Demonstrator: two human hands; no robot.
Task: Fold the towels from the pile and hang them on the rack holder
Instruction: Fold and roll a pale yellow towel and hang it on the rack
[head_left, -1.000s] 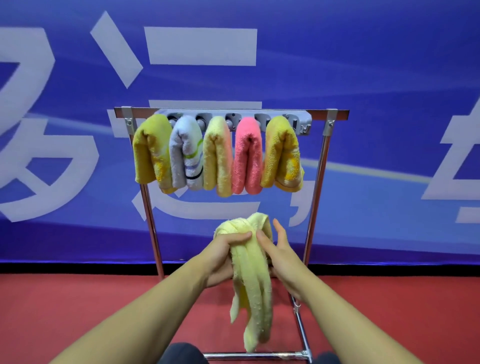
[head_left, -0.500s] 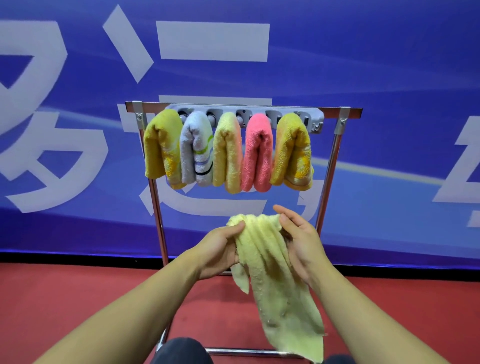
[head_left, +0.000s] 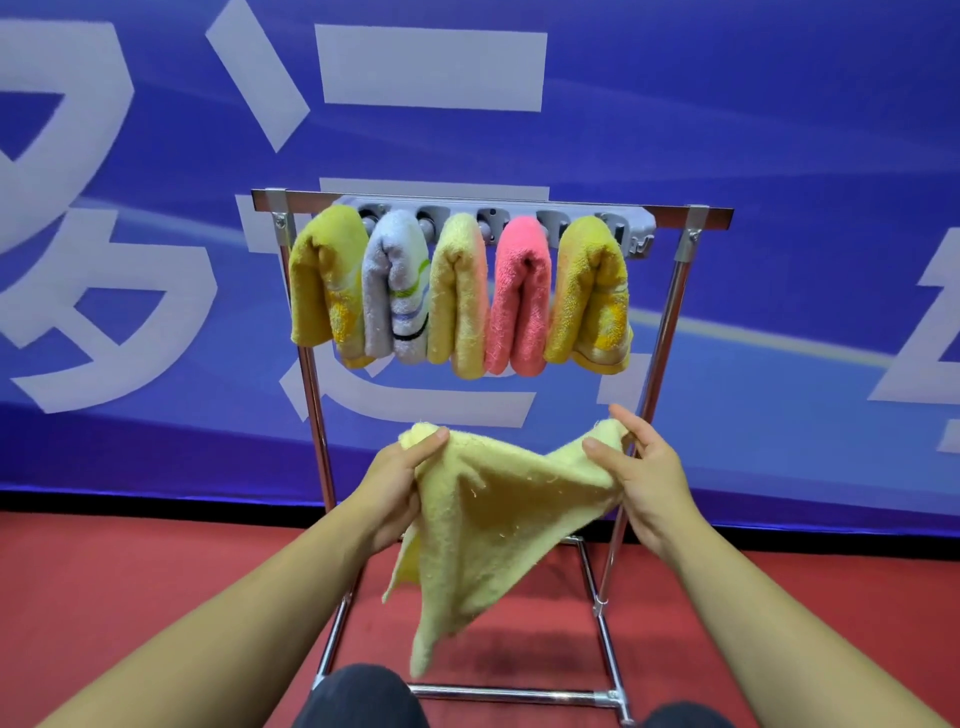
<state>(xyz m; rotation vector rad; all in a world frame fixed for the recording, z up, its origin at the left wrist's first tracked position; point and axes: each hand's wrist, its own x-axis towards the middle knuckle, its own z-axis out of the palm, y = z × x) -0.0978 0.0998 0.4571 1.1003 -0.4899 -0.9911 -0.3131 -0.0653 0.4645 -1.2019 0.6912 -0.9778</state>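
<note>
A pale yellow towel (head_left: 483, 525) hangs spread between my hands, in front of the metal rack (head_left: 670, 322). My left hand (head_left: 397, 486) pinches its left top corner. My right hand (head_left: 644, 467) pinches the right top corner. The towel's lower tip dangles toward the rack's base bar. On the grey holder (head_left: 636, 234) at the rack's top hang several folded towels: a mustard one (head_left: 322, 275), a white striped one (head_left: 397, 291), a light yellow one (head_left: 457, 296), a pink one (head_left: 522, 296) and an orange-yellow one (head_left: 589, 291).
The rack stands on a red floor (head_left: 130, 587) before a blue banner wall (head_left: 779, 130) with white characters. My knees (head_left: 363, 696) show at the bottom edge. The holder's right end, beside the orange-yellow towel, carries no towel.
My hands have moved apart and pulled the bunched yellow towel open by its top corners; it now spreads flat between them instead of hanging as a narrow strip.
</note>
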